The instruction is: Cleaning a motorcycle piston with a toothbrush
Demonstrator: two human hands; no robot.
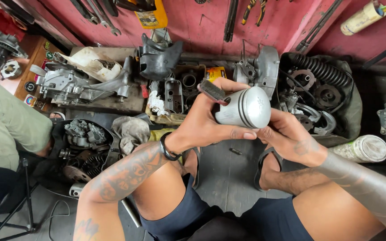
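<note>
A person sits low on a workshop floor, knees apart, seen from above. Both hands meet in front of the body around a grey metal piston (243,107), held in the air above the floor between the sandalled feet.

The left hand (206,122) wraps the piston from the near side, thumb along its lower edge. Its fingers are also closed on a small dark brush (211,91), which lies against the piston's top end. The right hand (291,136) supports the piston from below and behind, fingers curled closed against its skirt; the fingertips are hidden.

The step in hand looks like brushing the piston clean. A next stroke would seem to call for the right hand turning the piston to bring an unbrushed part of its ringed side under the bristles, with a steady grip from both hands.

Around them lie engine parts: a crankcase (74,85) on the left, a black ribbed hose (320,69) on the right, a white canister (367,148), and tools hung on a red wall (202,18). Another person's green sleeve (5,118) shows at far left.
</note>
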